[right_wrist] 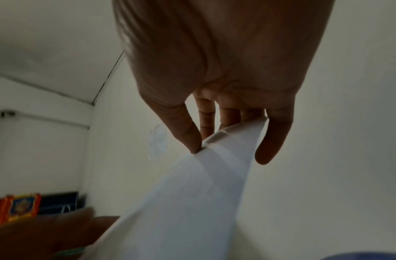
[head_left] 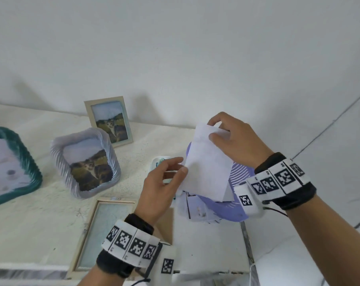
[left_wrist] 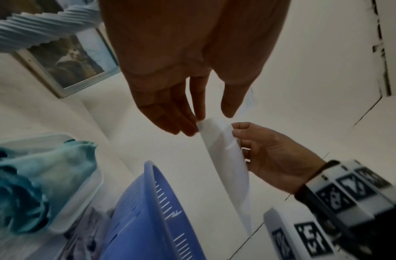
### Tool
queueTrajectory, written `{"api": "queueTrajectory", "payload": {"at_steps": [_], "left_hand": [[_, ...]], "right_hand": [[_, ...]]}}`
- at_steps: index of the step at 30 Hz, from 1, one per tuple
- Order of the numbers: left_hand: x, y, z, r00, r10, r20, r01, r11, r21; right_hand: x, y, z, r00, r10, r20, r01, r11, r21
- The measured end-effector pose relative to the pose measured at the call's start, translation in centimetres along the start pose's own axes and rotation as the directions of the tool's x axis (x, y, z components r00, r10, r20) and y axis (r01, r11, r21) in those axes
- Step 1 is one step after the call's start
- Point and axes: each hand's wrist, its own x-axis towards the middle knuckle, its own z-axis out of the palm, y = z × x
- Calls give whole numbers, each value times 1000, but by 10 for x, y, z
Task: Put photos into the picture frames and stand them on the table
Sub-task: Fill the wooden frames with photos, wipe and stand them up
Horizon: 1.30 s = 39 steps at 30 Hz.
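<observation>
The table [head_left: 41,223], covered in a pale textured cloth, runs from the left edge of the head view to a wall behind; its right edge ends by the person's right forearm, with bare floor beyond. The near left and middle of the cloth lie open.

A teal ribbed frame [head_left: 28,168] stands at the far left, cut by the picture's edge, with a pale photo in it. Just beside it stands a lilac ribbed frame [head_left: 86,162] holding a landscape photo. Behind that, near the wall, a cream rectangular frame [head_left: 109,120] stands upright with a like landscape. A wooden frame [head_left: 88,234] lies flat at the near edge of the table, partly under the left wrist.

A purple slotted basket [head_left: 237,178] sits at the table's right end with printed photos [head_left: 197,211] in it. Left of it a clear tub [left_wrist: 81,184] holds a teal cloth [left_wrist: 36,176].

Above the basket, clear of the table, both hands hold white photo sheets [head_left: 208,164], blank side toward the head camera. The right hand [head_left: 234,139] pinches the top edge, thumb in front and fingers behind. The left hand [head_left: 162,186] pinches the lower left edge between thumb and fingertips. In the wrist views the upper part looks parted into two layers, so it may be more than one sheet.
</observation>
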Motion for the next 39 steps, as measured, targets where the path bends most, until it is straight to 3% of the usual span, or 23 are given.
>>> {"api": "queueTrajectory", "payload": {"at_steps": [2, 5, 7, 9, 12, 14, 18, 21, 27, 32, 39], "left_hand": [[-8, 7, -19, 998, 8, 63, -3, 997, -71], [-21, 3, -56, 998, -16, 61, 24, 992, -125], [-31, -4, -80, 997, -76, 17, 78, 986, -148], [-43, -15, -102, 991, -136, -10, 133, 981, -143], [-62, -35, -132, 977, -214, -7, 213, 975, -67], [-73, -53, -152, 975, -221, -1, 220, 972, 84], [-87, -89, -195, 994, -69, -88, 102, 877, 470], [-91, -109, -216, 999, 43, -27, -19, 808, 589], [-92, -144, -228, 989, 102, 110, -150, 726, 672], [-96, -157, -228, 984, 129, 120, -175, 671, 720], [-97, -159, -228, 981, 147, 126, -191, 645, 740]], "right_hand": [[-14, -16, 20, 1000, -16, -2, 17, 997, 75], [-30, -30, 62, 988, 0, -157, 27, 985, 168], [-45, -38, 96, 961, 129, -243, -46, 946, 321], [-65, -49, 134, 943, 303, -137, -184, 820, 543], [-94, -61, 187, 917, 388, 88, -314, 567, 761], [-107, -63, 212, 911, 397, 113, -333, 545, 769], [-121, -67, 234, 914, 372, 161, -378, 638, 671], [-123, -68, 245, 912, 370, 176, -404, 743, 533], [-115, -68, 260, 923, 376, 86, -384, 879, 284], [-111, -69, 269, 933, 340, 118, -358, 910, 208], [-104, -80, 281, 923, 382, 56, -371, 918, -141]]}}
